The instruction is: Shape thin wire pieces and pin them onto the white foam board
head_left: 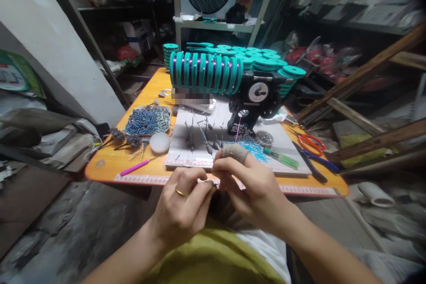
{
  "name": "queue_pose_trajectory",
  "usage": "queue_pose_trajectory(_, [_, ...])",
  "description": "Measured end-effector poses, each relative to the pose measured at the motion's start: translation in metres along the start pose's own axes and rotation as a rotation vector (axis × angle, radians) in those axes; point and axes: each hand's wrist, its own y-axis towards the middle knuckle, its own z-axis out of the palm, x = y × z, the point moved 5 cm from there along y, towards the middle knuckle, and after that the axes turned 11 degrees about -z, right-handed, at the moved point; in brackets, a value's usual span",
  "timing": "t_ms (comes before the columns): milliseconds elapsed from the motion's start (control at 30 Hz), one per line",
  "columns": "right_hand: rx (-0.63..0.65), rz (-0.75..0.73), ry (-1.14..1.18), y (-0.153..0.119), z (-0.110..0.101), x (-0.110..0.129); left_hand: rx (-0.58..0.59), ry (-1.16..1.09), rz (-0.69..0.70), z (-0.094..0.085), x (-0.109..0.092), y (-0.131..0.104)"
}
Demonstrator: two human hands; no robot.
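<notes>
My left hand [186, 202] and my right hand [251, 182] come together just in front of the table's near edge. Both have thumb and fingers pinched; between them is a small dark bit, mostly covered by the fingertips, too small to name. A ring sits on a left finger, and a grey finger cover [236, 152] wraps a right one. Beyond the hands, several dark weighted pieces with thin wires [203, 135] stand on a white board [181, 159]. A purple line [238, 128] runs down from a black winding device [254, 93] toward my right hand.
Teal spools [206, 71] fill the table's back. At left are a tray of small blue-grey tubes [146, 120], a white round lid [159, 143] and a pink-handled tool [135, 167]. To the right lie orange-handled scissors [311, 143], blue-handled pliers [322, 161] and a green tube [282, 158].
</notes>
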Motion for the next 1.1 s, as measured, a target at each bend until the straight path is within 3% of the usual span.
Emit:
queue_pose_trajectory(133, [0.032,0.03,-0.003,0.009,0.003,-0.002,0.03,0.077,0.315,-0.004,-0.004,0.001])
queue_pose_trajectory(200, [0.026,0.0,-0.001,0.011,0.003,-0.001,0.078,-0.006,0.296,-0.006,-0.002,0.004])
queue_pose_trajectory(267, [0.01,-0.049,-0.002,0.01,0.0,0.001,0.129,-0.194,0.072,-0.007,0.005,0.008])
queue_pose_trajectory(333, [0.021,-0.128,0.015,0.006,-0.002,0.005,0.211,-0.499,-0.293,-0.001,0.017,0.009])
queue_pose_trajectory(400, [0.073,-0.237,-0.002,0.001,-0.002,0.01,0.338,-0.85,-0.662,0.012,0.026,0.002])
queue_pose_trajectory(467, [0.117,-0.349,-0.075,-0.004,-0.002,0.014,0.458,-1.153,-0.942,0.025,0.028,-0.008])
queue_pose_trajectory(567, [0.149,-0.392,-0.152,-0.008,0.0,0.014,0.557,-1.447,-1.201,0.039,0.026,-0.019])
queue_pose_trajectory(700, [0.169,-0.257,-0.047,-0.009,0.004,0.006,0.565,-1.664,-1.335,0.045,0.022,-0.024])
queue_pose_trajectory(800, [0.163,-0.251,-0.021,-0.009,0.004,0.006,0.548,-1.704,-1.339,0.045,0.02,-0.022])
queue_pose_trajectory(900, [0.15,-0.273,-0.061,-0.011,0.001,0.007,0.562,-1.635,-1.255,0.043,0.021,-0.018])
queue_pose_trajectory(1000, [0.105,-0.274,-0.033,-0.014,-0.002,0.007,0.477,-1.229,-0.955,0.033,0.025,-0.009])
queue_pose_trajectory(1100, [-0.043,-0.202,0.07,-0.017,-0.004,0.002,0.241,-0.667,-0.515,0.015,0.019,-0.002])
